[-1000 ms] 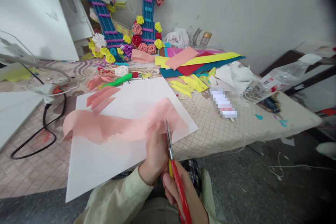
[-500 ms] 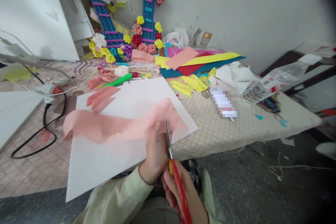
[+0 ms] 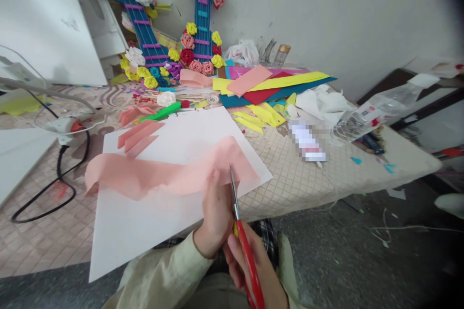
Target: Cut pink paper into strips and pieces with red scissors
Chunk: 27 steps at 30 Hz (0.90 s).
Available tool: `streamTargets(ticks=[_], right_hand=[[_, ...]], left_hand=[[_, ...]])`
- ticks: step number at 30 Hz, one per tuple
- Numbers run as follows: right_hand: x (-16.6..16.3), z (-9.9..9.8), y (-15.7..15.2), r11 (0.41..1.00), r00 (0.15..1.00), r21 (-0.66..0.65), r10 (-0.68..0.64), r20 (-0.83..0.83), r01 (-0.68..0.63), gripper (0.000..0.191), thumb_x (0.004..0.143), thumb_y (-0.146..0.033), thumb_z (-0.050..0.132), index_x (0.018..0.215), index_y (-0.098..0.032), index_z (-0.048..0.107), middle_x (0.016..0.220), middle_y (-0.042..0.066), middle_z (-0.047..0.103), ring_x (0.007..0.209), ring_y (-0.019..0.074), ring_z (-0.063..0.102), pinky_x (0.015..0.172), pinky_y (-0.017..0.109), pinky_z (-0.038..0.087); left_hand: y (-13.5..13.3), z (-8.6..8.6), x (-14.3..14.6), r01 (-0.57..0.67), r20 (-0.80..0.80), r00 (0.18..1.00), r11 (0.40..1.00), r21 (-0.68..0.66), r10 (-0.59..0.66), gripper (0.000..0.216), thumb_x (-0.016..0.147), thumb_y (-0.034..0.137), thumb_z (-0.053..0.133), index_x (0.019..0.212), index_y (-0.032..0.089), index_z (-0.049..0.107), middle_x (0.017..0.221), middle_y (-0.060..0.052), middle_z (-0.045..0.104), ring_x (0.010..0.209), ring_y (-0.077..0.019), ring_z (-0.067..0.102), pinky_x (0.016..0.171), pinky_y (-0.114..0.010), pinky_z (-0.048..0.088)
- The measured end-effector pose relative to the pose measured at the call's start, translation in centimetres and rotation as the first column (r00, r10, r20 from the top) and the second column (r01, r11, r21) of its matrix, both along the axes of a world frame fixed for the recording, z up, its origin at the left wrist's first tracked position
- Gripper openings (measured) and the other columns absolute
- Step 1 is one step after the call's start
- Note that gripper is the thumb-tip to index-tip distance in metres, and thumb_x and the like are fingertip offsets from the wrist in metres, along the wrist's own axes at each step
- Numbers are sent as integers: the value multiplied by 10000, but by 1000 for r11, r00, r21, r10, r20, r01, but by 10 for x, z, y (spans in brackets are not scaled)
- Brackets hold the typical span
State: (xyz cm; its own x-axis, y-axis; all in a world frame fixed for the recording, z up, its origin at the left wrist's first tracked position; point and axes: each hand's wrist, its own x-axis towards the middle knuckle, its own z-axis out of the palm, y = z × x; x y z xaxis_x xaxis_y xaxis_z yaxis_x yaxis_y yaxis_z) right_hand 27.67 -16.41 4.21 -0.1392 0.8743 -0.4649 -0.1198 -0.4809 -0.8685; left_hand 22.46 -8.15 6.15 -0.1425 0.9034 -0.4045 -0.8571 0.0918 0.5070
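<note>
A long strip of pink crepe paper (image 3: 163,177) lies wavy across a white board or sheet (image 3: 145,231). My left hand (image 3: 216,217) grips the strip near its right end, thumb on top, the fingers beneath hidden. In my right hand (image 3: 263,263) are scissors with red handles (image 3: 248,253), a bit of yellow showing inside. Their blades point away from me, over the pink paper just right of my left thumb. Whether the blades are fully closed is hard to see. Several short cut pink pieces (image 3: 140,136) rest at the sheet's upper left.
Behind stand two blue paper guitars (image 3: 202,21) with paper flowers. Coloured paper strips (image 3: 279,82), yellow scraps (image 3: 266,115), a phone (image 3: 307,141) and a plastic bottle (image 3: 384,106) lie to the right. A power strip (image 3: 65,130) with black cable sits left. The table's edge drops at front right.
The view has shifted slightly, moving the table things a little left in the picture. Both hands, the scissors and the pink strip keep nearly the same places.
</note>
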Motion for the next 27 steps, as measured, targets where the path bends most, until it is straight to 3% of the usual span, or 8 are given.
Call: streamTargets(ticks=[8,15,22,27], right_hand=[[0,5,-2,999,998,-33,-39,51,40,515,640,-692,541,747,-200,431,456,-111,304,337,27,277,326,159,224],[2,1,-2,999,999,-46,18,27,-17,496,686,-683,500,729,-200,396,447,-109,332,325,20,282,313,142,199],[1,7,-3,992,993,-70,-97,62,101,482,645,-641,580,775,-189,471,468,-104,358,337,17,266,325,154,203],[1,3,-3,998,1000,-57,-12,15,13,463,687,-644,539,726,-195,431,454,-100,362,312,17,277,294,143,192]], left_hand=[[-4,2,2,-6,-28,1000,1000,-19,5,174,802,329,564,776,227,702,849,17,702,860,-134,614,825,-262,445],[-4,0,2,-1,-58,998,1000,-30,0,189,799,346,560,790,222,702,832,10,693,839,-150,609,790,-276,451],[-3,-3,1,-5,-43,999,1000,10,5,173,789,341,576,750,220,693,774,33,675,761,-117,603,819,-256,443],[-4,-2,2,-6,-30,1000,1000,-6,6,176,787,335,578,719,214,684,740,33,662,713,-112,596,802,-254,449]])
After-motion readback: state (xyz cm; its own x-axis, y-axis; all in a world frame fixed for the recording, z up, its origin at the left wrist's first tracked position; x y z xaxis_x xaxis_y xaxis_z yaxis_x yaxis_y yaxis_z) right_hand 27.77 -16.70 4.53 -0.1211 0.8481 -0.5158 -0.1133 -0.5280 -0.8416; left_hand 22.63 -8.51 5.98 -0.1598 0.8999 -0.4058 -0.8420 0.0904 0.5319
